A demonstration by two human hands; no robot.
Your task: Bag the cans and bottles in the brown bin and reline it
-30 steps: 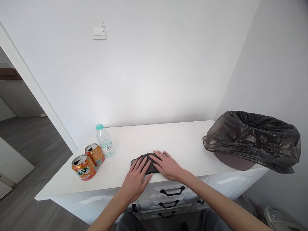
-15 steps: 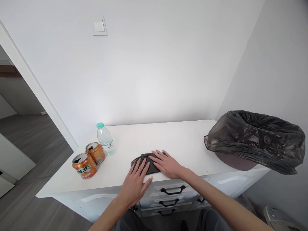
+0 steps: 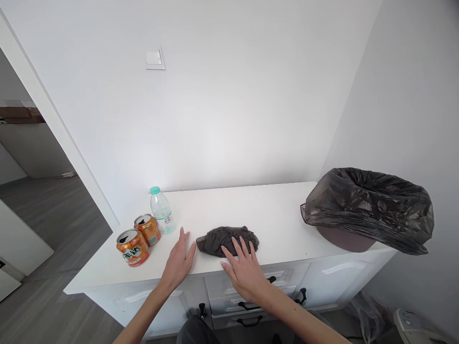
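Note:
A crumpled black plastic bag [image 3: 215, 241] lies near the front edge of the white cabinet top [image 3: 229, 205]. My right hand [image 3: 245, 270] rests its spread fingertips on the right part of this bag and holds nothing. Just left of the bag, my left hand [image 3: 178, 260] is open above the cabinet's front edge, thumb and fingers apart, not touching the bag. Beyond it stand two orange cans, a front one [image 3: 133, 249] and a rear one [image 3: 147, 230], beside a clear bottle with a teal cap [image 3: 163, 212].
At the right end stands a bin [image 3: 344, 239] lined with a large black bag [image 3: 373, 205] that overhangs the front edge. White drawers with black handles [image 3: 250, 321] are below. A light switch [image 3: 155, 58] is on the wall; a doorway is at left.
My left hand has come off the black bag and moved left. My right hand has slid toward the front edge. The bag now looks puffier and less flattened. The view has shifted slightly.

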